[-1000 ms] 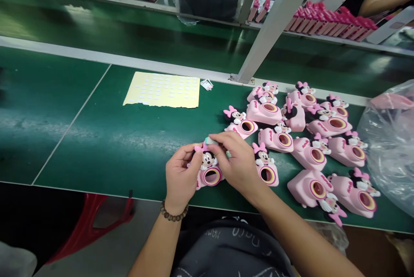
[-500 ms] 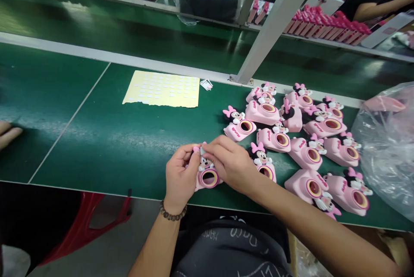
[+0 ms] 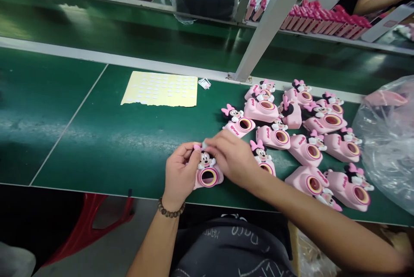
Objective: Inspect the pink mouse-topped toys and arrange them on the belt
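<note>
The pink camera-shaped case (image 3: 207, 167) is at the near edge of the green table (image 3: 129, 139), in front of the person's body. It has a mouse figure with a pink bow on its top, and a round opening with a yellow and purple ring faces up. The left hand (image 3: 181, 171) grasps this case at its upper left side, with the thumb on the front near the bow. The right hand (image 3: 233, 156) pinches a small pale piece (image 3: 204, 144) between thumb and fingers, just beside the bow; I cannot tell whether this piece touches the figure. On the left wrist there is a beaded bracelet (image 3: 170, 209).

To the right, many similar cases (image 3: 269, 136) lie in a loose group, turned in different directions. At the far right is a large clear plastic bag (image 3: 384, 156). On the far side of the table, to the left, lies a yellow sheet (image 3: 158, 89) with rows of small white labels, and some small white tags (image 3: 204, 83) are just beside its right edge. Farther away, beyond a metal post (image 3: 263, 35), pink parts (image 3: 323, 20) stand in a row.
</note>
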`<action>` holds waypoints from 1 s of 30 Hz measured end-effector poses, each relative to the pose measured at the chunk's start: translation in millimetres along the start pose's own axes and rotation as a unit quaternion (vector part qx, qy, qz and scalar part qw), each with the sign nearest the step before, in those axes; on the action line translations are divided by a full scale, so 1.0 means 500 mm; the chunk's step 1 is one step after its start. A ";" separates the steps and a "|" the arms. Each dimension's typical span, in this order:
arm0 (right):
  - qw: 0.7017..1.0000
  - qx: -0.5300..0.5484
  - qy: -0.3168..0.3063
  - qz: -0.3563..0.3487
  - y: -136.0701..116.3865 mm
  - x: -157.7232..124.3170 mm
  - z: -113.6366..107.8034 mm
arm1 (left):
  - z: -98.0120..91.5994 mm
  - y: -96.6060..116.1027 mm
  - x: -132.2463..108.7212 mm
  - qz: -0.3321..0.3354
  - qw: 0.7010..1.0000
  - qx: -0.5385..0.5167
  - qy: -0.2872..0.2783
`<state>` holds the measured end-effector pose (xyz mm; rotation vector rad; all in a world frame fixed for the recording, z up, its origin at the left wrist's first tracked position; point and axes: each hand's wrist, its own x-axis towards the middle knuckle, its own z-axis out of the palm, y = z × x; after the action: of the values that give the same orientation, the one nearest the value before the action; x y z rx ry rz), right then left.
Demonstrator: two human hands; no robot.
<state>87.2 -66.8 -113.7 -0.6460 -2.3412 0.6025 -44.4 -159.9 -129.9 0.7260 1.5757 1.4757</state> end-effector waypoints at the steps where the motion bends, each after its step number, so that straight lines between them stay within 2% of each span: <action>1: 1.000 -0.002 -0.002 0.005 0.000 -0.001 0.000 | 0.000 0.001 0.001 -0.001 1.000 -0.001 0.001; 7: 1.000 0.004 -0.024 0.005 0.010 0.003 -0.004 | 0.005 0.002 0.001 -0.014 1.000 -0.019 0.009; 11: 0.999 0.019 0.006 0.036 0.010 0.009 -0.026 | 0.002 -0.002 -0.001 -0.020 0.999 -0.040 0.020; 15: 0.983 0.095 0.056 0.144 0.011 -0.010 -0.048 | 0.002 -0.004 -0.004 -0.028 0.998 -0.048 0.030; 18: 0.970 0.132 0.015 0.206 0.015 -0.034 -0.044 | 0.006 -0.001 -0.005 -0.029 0.997 -0.067 0.031; 22: 0.984 0.084 -0.015 0.158 0.003 -0.037 -0.027 | 0.006 0.000 -0.005 -0.031 0.996 -0.086 0.021; 27: 0.998 0.020 -0.063 -0.014 0.000 -0.003 -0.010 | 0.004 -0.009 -0.002 0.000 0.998 -0.064 0.014; 30: 0.998 -0.021 -0.056 -0.019 0.008 0.009 -0.006 | 0.004 -0.013 0.000 0.016 0.999 -0.034 0.019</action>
<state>87.2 -60.3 -111.9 -0.5990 -2.4706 0.5859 -41.8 -159.7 -136.4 0.6909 1.5397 1.5680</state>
